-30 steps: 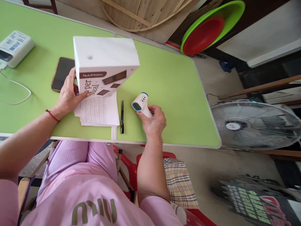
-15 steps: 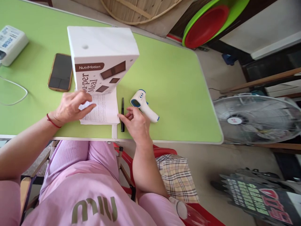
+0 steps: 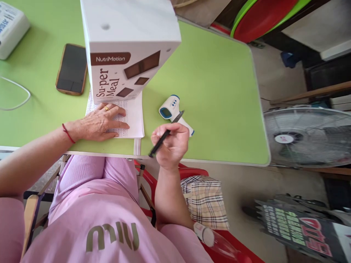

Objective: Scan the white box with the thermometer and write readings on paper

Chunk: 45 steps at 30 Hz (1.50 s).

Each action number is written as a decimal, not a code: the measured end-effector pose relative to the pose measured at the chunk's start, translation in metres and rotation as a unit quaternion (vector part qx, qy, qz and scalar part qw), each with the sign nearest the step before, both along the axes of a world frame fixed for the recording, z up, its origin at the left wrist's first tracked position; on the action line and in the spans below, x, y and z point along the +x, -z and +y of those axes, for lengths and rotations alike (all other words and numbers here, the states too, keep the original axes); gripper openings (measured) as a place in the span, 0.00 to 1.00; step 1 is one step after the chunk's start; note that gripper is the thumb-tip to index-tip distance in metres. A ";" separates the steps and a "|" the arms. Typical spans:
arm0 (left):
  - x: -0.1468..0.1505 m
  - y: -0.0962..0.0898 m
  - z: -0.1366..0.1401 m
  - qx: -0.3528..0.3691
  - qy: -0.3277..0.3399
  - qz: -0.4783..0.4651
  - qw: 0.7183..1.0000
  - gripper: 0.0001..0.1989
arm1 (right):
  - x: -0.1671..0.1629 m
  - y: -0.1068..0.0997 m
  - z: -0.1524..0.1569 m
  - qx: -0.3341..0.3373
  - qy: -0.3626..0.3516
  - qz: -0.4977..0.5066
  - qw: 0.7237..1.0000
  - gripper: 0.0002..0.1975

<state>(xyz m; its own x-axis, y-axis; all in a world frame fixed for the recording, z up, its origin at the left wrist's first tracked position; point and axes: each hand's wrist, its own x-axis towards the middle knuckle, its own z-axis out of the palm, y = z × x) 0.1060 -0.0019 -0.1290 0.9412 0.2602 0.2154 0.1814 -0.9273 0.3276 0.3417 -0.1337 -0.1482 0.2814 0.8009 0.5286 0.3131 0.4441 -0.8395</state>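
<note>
My left hand (image 3: 105,121) lies flat on a stack of written paper sheets (image 3: 136,118), fingers spread toward the right. Behind that hand a tall white NutriMotion box (image 3: 131,47) stands over the back part of the sheets and hides it. Above the table's front edge, my right hand (image 3: 172,144) is closed round a black pen (image 3: 163,141), which is tilted and off the table. Just beyond the right hand rests a white and blue infrared thermometer (image 3: 170,107), its handle partly covered by the pen and hand.
A phone (image 3: 71,69) lies left of the box on the green table (image 3: 216,98). Farther left are a white device (image 3: 12,27) and a white cable (image 3: 20,106). A fan (image 3: 307,137) stands past the table's right edge.
My right hand has picked the pen up off the table and raised it. My left hand has flattened onto the sheets. The view has shifted, so the box looks nearer.
</note>
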 end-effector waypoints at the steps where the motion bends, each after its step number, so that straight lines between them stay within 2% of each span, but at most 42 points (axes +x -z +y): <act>1: 0.000 -0.002 -0.001 -0.002 0.002 0.008 1.000 0.18 | -0.006 0.002 -0.001 0.004 -0.001 0.023 1.000 0.12; 2: 0.000 -0.004 -0.001 -0.005 0.002 0.015 1.000 0.18 | -0.012 0.004 -0.003 -0.003 -0.007 0.041 0.999 0.11; 5: 0.001 -0.007 -0.002 -0.010 -0.004 0.025 1.000 0.18 | -0.024 0.006 -0.009 -0.064 -0.043 0.059 0.995 0.22; 7: 0.002 -0.006 -0.002 -0.012 -0.006 0.025 1.000 0.18 | -0.027 0.004 -0.013 -0.096 -0.046 0.049 0.993 0.24; 11: 0.003 -0.004 -0.002 -0.015 -0.011 0.021 1.000 0.18 | -0.033 0.001 -0.015 -0.150 -0.003 0.016 0.989 0.08; 14: 0.004 -0.004 -0.002 -0.023 -0.012 0.015 1.000 0.18 | -0.038 0.000 -0.012 -0.183 0.020 0.012 0.983 0.03; 22: 0.005 -0.003 -0.003 -0.022 -0.016 0.007 1.000 0.16 | -0.042 -0.004 -0.008 -0.158 0.044 -0.096 0.982 0.06; 30: 0.006 -0.003 -0.004 -0.020 -0.015 0.008 1.000 0.16 | -0.042 -0.006 -0.008 -0.155 0.025 -0.133 0.979 0.05; 35: 0.006 -0.003 -0.004 -0.015 -0.014 0.017 1.000 0.16 | -0.042 -0.007 -0.007 -0.135 0.019 -0.128 0.982 0.04; 45: 0.005 -0.003 -0.004 -0.012 -0.014 0.017 1.000 0.17 | -0.042 -0.007 -0.007 -0.148 0.011 -0.108 0.983 0.03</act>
